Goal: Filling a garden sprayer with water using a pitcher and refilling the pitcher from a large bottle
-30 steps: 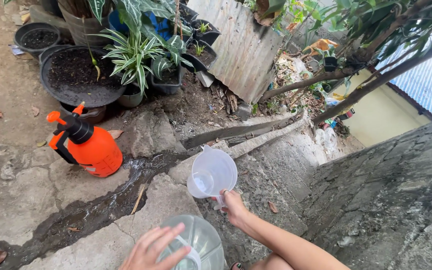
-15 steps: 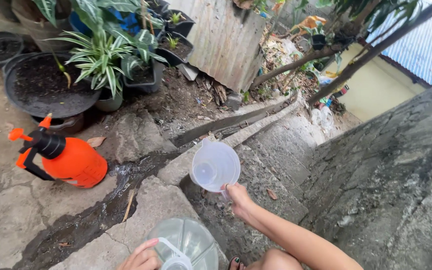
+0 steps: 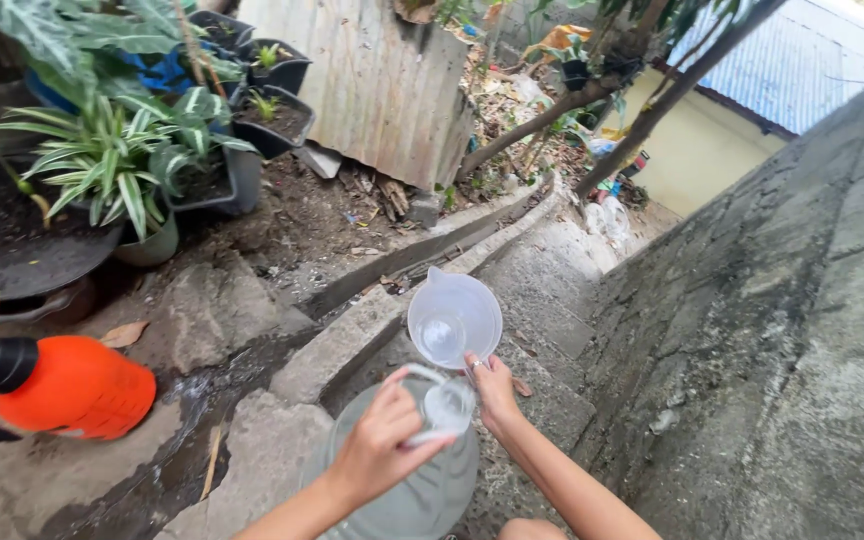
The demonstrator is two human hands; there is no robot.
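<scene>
One clear jug, one water bottle, one orange sprayer, two hands.

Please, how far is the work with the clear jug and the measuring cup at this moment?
Done: the right hand holds the measuring cup upright by its handle; it looks almost empty. In hand: the left hand grips the top of the clear jug, near the cup. Left: no water is flowing between them yet.

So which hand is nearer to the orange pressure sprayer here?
Left. The left hand grips the clear water jug at its neck, apart from the orange pressure sprayer. The right hand holds the measuring pitcher, farther off.
</scene>
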